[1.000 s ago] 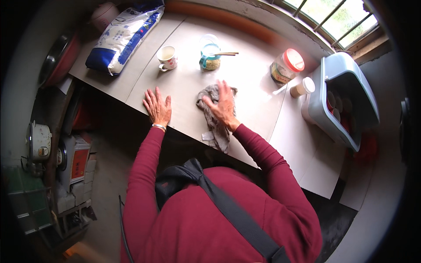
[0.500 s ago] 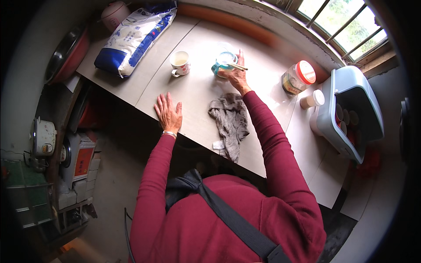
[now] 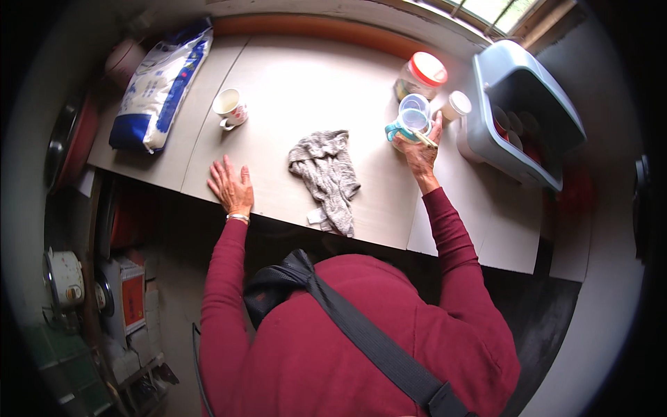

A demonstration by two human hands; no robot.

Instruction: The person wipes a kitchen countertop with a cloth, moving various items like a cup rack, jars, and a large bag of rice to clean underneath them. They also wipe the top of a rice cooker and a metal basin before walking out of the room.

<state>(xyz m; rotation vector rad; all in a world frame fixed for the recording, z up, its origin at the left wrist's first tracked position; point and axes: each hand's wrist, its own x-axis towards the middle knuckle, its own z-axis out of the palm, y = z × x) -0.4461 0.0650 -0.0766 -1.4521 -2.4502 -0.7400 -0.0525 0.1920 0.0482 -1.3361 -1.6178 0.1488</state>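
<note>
My right hand is closed round a clear cup with a light-blue handle at the right of the counter. A pair of pale thin sticks, resembling chopsticks, shows at the same hand; whether they are gripped or lie against the cup I cannot tell. Flat on the counter's near edge, my left hand has its fingers spread and holds nothing. Between both hands lies a crumpled grey cloth with a white tag. A white patterned mug stands beyond my left hand, with pale content inside.
A red-lidded clear jar stands just behind the cup, and a small white-lidded container beside it. To the right, a blue-grey open bin holds several cups. A white-and-blue bag lies at the far left of the counter.
My right hand has carried the cup and the sticks rightward, from the counter's middle to beside the jar. My left hand stays flat on the edge. The view has shifted somewhat.
</note>
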